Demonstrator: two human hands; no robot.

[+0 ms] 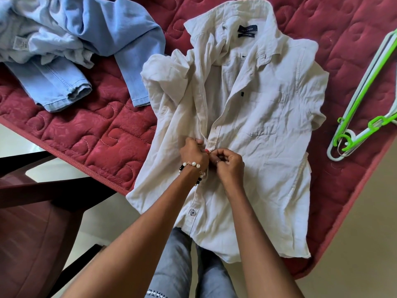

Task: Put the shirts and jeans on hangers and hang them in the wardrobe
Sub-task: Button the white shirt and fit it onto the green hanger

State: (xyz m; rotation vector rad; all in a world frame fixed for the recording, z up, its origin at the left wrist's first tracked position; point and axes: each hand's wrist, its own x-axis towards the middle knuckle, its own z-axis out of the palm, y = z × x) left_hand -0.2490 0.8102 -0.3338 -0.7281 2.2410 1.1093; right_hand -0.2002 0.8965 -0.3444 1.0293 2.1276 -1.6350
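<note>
A white collared shirt (257, 108) lies face up on the red quilted mattress (90, 138), its collar far from me and its hem hanging over the near edge. My left hand (193, 152) pinches the left side of the shirt's button placket at mid-chest. My right hand (228, 161) pinches the right side of the placket right beside it, fingers curled on the cloth. The upper placket lies unfastened; a dark button (192, 212) shows lower down. Green and white plastic hangers (363, 117) lie on the mattress to the right of the shirt.
Light blue jeans (58, 89) and a blue shirt (120, 39) lie crumpled at the mattress's far left. A dark wooden bed frame (32, 211) stands at the lower left. Pale floor (365, 222) shows at the right.
</note>
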